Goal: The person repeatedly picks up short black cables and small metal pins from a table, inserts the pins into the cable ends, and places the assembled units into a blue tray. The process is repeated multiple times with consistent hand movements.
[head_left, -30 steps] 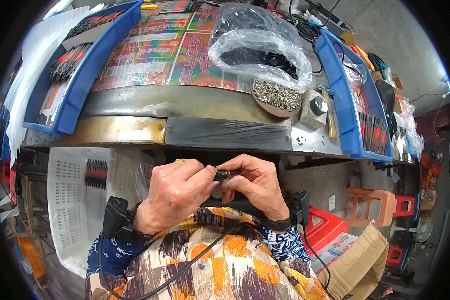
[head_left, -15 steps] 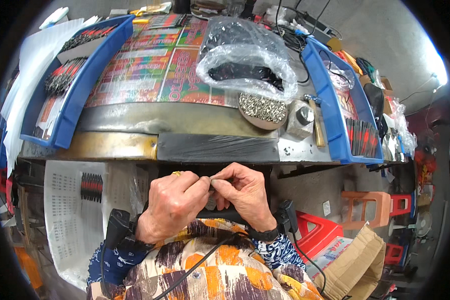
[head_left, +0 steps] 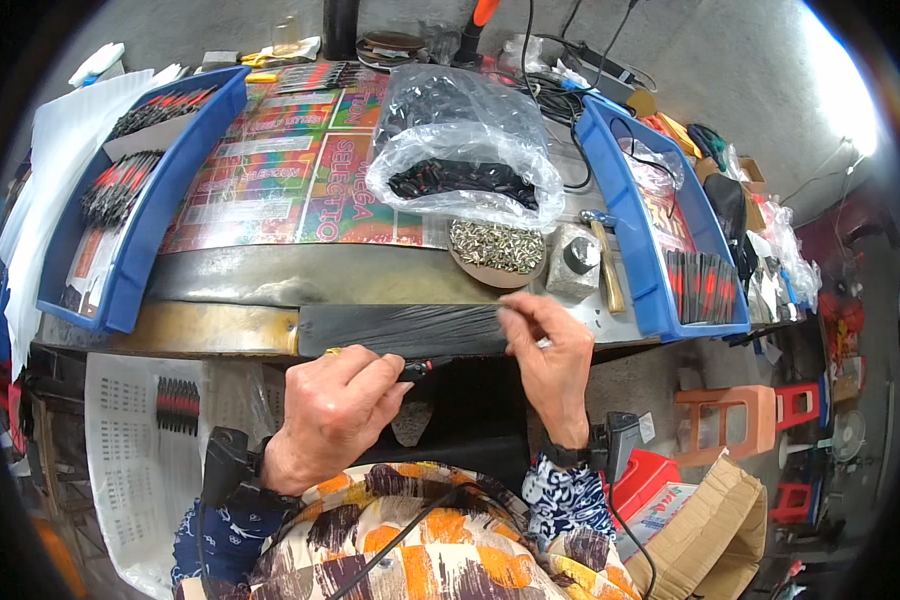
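The surface (head_left: 270, 290) stretches wide in front of the person, covered far back by a colourful printed sheet (head_left: 270, 180). A long blue tray (head_left: 140, 240) stands at the left and another blue tray (head_left: 640, 260) at the right. Between them lies a clear plastic bag (head_left: 460, 150) with dark parts inside. Just near of the bag is a round dish of small metal pieces (head_left: 497, 250). The left hand (head_left: 335, 410) is at the near edge, its fingers closed around a small black and red part (head_left: 417, 370). The right hand (head_left: 550, 350) is lifted just right of it, the fingers pinched together; I cannot tell if something is between them.
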### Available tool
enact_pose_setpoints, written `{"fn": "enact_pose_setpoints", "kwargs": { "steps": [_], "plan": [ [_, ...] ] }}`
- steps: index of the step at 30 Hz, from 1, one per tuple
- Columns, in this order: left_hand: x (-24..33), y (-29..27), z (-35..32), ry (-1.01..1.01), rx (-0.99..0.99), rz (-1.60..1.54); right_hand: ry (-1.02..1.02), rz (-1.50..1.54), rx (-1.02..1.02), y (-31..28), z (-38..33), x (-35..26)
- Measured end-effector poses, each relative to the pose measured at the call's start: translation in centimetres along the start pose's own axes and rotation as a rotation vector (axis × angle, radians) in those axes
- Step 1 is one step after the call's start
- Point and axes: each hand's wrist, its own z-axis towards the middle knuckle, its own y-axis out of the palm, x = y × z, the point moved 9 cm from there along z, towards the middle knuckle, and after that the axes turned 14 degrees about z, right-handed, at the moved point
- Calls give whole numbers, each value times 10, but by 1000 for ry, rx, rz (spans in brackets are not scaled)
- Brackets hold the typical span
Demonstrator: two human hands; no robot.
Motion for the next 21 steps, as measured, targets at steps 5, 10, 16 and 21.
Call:
{"fn": "enact_pose_setpoints", "kwargs": {
  "steps": [5,10,16,21],
  "plan": [
    [-9,-1,0,-31,30,18,-213,-440,50,-14,16,-2],
    [-16,0,-1,-62,10,26,-237,-587,19,-9,18,10],
    [-18,0,0,-61,9,29,-243,-563,12,-7,19,13],
    [-16,2,0,-66,-3,18,-257,-501,-20,-6,22,11]
  ]
}}
